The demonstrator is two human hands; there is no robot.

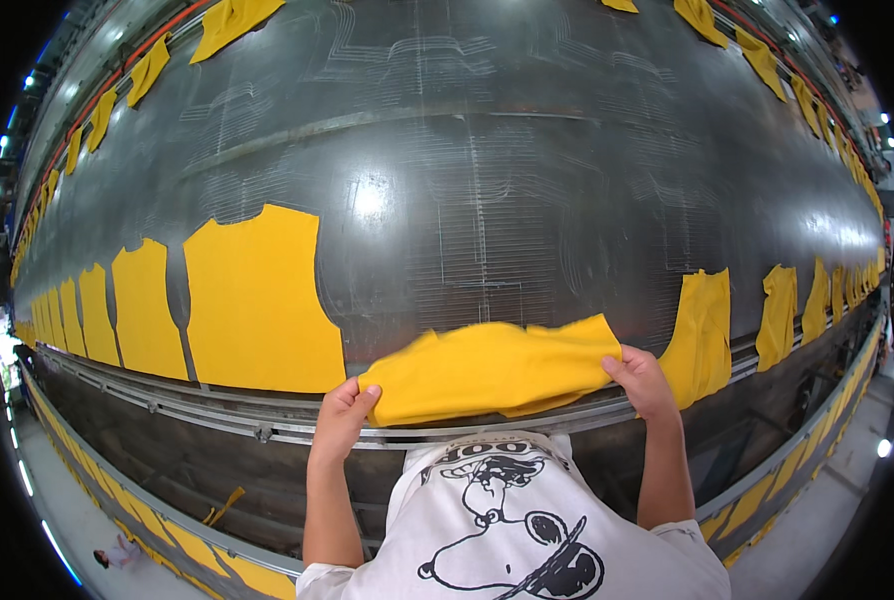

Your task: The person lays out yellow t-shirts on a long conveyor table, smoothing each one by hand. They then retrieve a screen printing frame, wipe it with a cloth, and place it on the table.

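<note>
White shirt fabric with a black cartoon drawing (512,525) fills the bottom centre of the frame, nearest the camera, with both bare forearms rising from it. Just above, the left hand (342,415) is closed, fingers curled over and thumb beneath, pinching the left end of a folded yellow fabric piece (492,368). At centre right the right hand (642,382) grips the right end of that piece the same way, its thumb lying on top of the cloth. Between the two hands the piece hangs in a bunched, doubled-over band, low in the middle of the frame, over the near edge of a long dark table (487,180) and the metal rail (207,405) that runs along it.

Left of the hands, a flat yellow cut panel (257,305) with notched upper corners lies spread on the table, just beside the held piece but apart from it. Further left, a row of similar yellow panels (107,300) shrinks toward the left rim. Right of the right hand, a crumpled yellow piece (702,325) lies at the table edge, with more yellow pieces (797,310) trailing to the right rim. Along the far side of the table, in the upper left and upper right, more yellow cuts (222,22) lie in a line. Faint chalk-like outlines mark the dark surface. At lower left a yellow-striped border (157,530) runs along the floor.
</note>
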